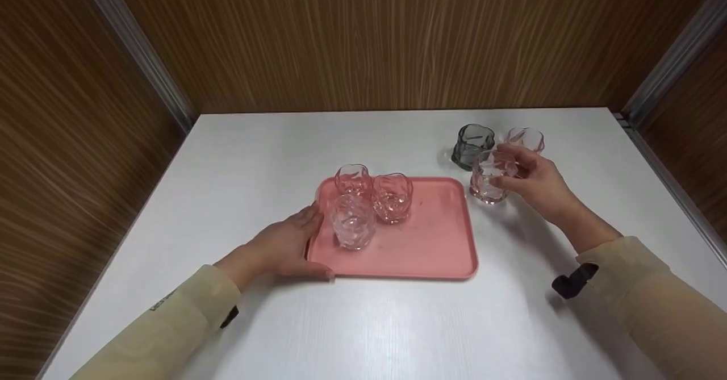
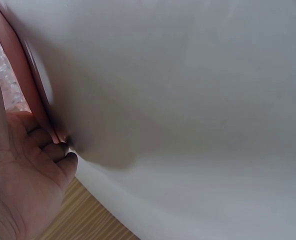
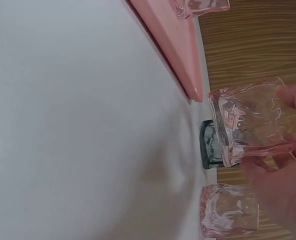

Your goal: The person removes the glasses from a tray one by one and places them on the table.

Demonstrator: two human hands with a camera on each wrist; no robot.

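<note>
The white counter [image 1: 397, 323] fills the space between the wood-grain walls, and the pink tray [image 1: 431, 238] lies near its middle with its long axis running left to right. The left half of the tray carries three glasses in a tight cluster — two pink tumblers [image 1: 392, 197] at the back and a clear tumbler [image 1: 353, 221] in front. The right half of it is bare.

The left hand [image 1: 284, 249] rests against the tray's near-left corner, with its fingers lying along the left rim and its thumb along the front edge; the left wrist view shows the fingertips [image 2: 63, 152] tucked at the rim where it meets the counter. It steadies the tray rather than lifting it, as far as I can judge.

Off the tray's far-right corner, the right hand [image 1: 537, 184] has its fingers curled round a pink faceted tumbler [image 1: 489, 180]. This glass stands upright with its mouth up, just beside the tray's right edge; whether its base is on the counter or just clear of it, I cannot tell. The relation that matters is simple: the tray lies to the left of this glass and a little nearer the person, and the right hand is the nearer one — the left is across the tray.

Behind the held glass stand a smoky grey tumbler [image 1: 473, 146] and another pink tumbler [image 1: 526, 140], both upright and close together.
</note>
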